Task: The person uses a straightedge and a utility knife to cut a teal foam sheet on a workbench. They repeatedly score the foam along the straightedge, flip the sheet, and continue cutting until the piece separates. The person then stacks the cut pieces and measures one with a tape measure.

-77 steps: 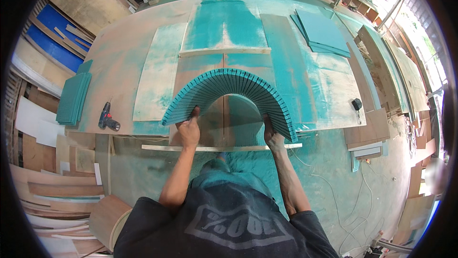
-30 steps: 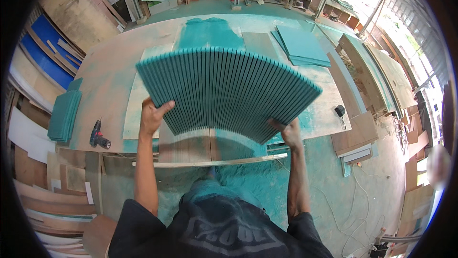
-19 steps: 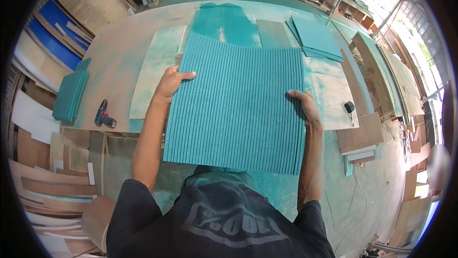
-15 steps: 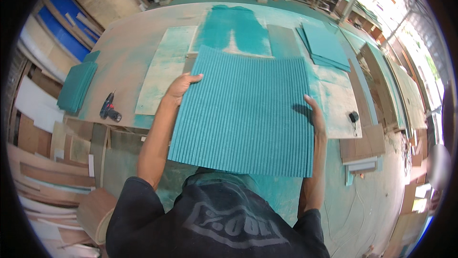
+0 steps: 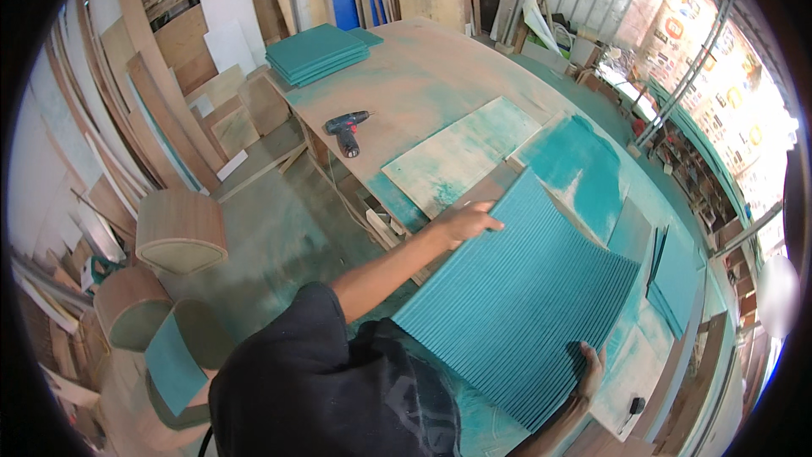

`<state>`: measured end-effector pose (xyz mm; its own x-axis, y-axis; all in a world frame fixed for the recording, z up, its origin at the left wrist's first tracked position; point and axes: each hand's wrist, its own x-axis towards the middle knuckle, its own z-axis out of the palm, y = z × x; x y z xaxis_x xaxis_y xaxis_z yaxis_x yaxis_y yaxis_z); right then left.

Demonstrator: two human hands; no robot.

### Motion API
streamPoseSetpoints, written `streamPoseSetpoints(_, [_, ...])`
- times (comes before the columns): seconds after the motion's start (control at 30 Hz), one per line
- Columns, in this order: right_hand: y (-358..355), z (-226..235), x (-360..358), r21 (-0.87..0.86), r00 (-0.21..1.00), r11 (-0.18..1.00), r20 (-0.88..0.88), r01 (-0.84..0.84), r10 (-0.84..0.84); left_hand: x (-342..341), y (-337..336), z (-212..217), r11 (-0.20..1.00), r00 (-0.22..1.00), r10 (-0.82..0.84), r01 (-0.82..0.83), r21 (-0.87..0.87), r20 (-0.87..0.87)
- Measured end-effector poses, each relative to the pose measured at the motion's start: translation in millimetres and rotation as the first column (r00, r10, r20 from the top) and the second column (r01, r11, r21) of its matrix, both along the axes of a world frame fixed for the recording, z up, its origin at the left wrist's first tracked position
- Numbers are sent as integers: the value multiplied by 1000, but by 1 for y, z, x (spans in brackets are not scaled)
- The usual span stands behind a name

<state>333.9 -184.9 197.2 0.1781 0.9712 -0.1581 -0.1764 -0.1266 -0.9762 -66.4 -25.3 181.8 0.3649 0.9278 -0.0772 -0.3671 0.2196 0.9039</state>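
Note:
Between my two hands is a large teal panel with narrow parallel grooves across its face, bowed a little along its length. My left hand grips its left edge, the thumb lying on the grooved face and the fingers hidden behind. Farther down, on the right edge, my right hand is closed on the panel with fingertips on the face. It hangs tilted over the near edge of a worktable. On the tabletop behind it lie a pale board with teal smears and a teal-painted patch.
A cordless drill rests near the table's left edge, with a stack of teal panels beyond. More flat teal panels and a small black object lie right. Rounded wooden pieces stand on the floor at left.
My view has swung left, bringing the floor pieces at left into sight. The grooved panel, still in both hands, now appears turned clockwise and lower right.

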Motion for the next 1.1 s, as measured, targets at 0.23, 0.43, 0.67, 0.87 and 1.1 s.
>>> streamPoseSetpoints(0.23, [3, 25, -67, -225, 902, 969, -392, 98, -183, -106, -66, -54, 971, 718, 124, 55, -234, 684])
streamPoseSetpoints(0.43, [48, -18, -94, -66, 887, 979, -438, -194, 147, -146, -170, -45, 941, 664, 330, -172, -293, 671])
streamPoseSetpoints(0.67, [42, -7, -182, -230, 867, 907, -445, -353, 225, -184, -255, -63, 824, 428, 566, -303, -478, 705])
streamPoseSetpoints(0.87, [35, -5, -272, -236, 852, 884, -448, -404, 270, -245, -314, -82, 762, 555, 638, -358, -539, 533])
streamPoseSetpoints(1.1, [65, -2, -398, -246, 851, 836, -343, -491, 399, -355, -307, -65, 638, 749, 660, -603, -479, -63])
